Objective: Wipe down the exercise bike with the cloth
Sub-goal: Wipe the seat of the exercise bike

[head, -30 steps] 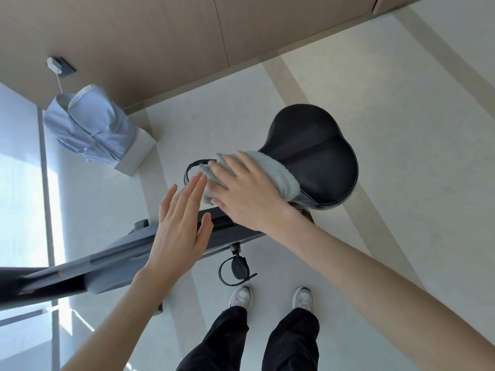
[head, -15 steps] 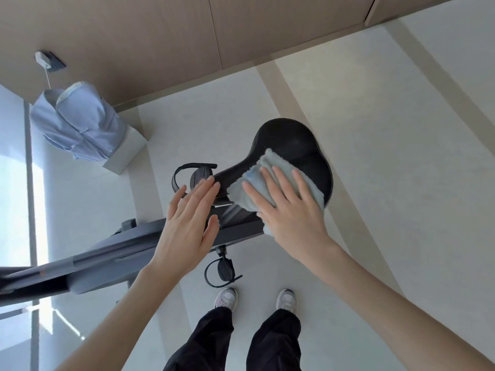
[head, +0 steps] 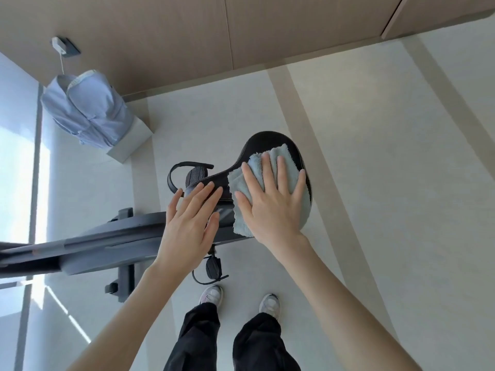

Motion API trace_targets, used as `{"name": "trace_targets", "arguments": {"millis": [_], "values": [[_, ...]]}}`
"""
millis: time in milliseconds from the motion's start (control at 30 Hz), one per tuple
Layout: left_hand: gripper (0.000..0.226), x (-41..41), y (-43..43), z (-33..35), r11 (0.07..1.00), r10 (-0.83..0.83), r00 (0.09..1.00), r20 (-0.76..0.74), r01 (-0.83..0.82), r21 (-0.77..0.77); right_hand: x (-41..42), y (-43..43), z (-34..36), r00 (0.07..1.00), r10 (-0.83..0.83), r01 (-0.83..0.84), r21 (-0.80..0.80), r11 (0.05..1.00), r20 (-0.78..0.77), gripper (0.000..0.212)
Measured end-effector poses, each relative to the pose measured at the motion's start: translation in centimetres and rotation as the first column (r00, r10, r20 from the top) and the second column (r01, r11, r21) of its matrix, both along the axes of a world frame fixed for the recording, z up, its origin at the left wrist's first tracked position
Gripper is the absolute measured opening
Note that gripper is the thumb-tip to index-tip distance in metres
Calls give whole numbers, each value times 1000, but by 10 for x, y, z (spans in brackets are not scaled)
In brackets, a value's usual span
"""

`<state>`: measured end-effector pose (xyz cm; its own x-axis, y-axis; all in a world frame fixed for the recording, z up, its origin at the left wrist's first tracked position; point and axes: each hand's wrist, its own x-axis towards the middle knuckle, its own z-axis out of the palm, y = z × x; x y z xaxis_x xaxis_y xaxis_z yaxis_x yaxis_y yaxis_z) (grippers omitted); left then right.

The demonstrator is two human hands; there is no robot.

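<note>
Only the saddle [head: 267,140] seems underway: your right grip [head: 273,204], fingers flat, presses the cloth [head: 241,183] there, left grip [head: 187,223] spread open alongside, frame [head: 107,245] probably still unwiped.

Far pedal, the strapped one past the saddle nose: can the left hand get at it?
Probably yes, with a stoop. The left hand is open and free, fingers over the saddle nose, just short of the far pedal in this view. Nothing covers the pedal, but it seems to sit lower.
</note>
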<state>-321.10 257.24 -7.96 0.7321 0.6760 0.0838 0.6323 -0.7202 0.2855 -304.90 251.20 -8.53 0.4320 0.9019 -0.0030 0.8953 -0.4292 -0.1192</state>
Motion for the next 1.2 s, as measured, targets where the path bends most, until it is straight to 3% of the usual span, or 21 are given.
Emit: {"name": "trace_targets", "arguments": {"millis": [367,500,633,767,933,1067,1200], "values": [[45,8,-5,6,994,102,994,-34,-103,-26,55,109,13,975,-78,46,-157,987,-206,44],[44,7,-3,9,997,76,996,-49,-76,-8,68,99,13,952,-128,98,-118,988,-277,50],[45,8,-3,14,997,78,996,-44,-79,-24,64,52,10,898,-269,275,-34,961,-348,65],[46,10,-6,15,996,80,996,-47,-82,-40,39,-5,13,910,-271,280,-17,960,-314,76],[47,9,-7,15,996,74,997,-11,-75,-49,2,-66,7,938,-259,273,32,961,-229,68],[50,9,-11,12,994,83,997,7,-83,-78,-9,-58,2,921,-296,325,82,942,-255,63],[50,9,-10,12,994,77,997,4,-77,-82,2,-21,2,938,-300,313,53,948,-174,58]]}}
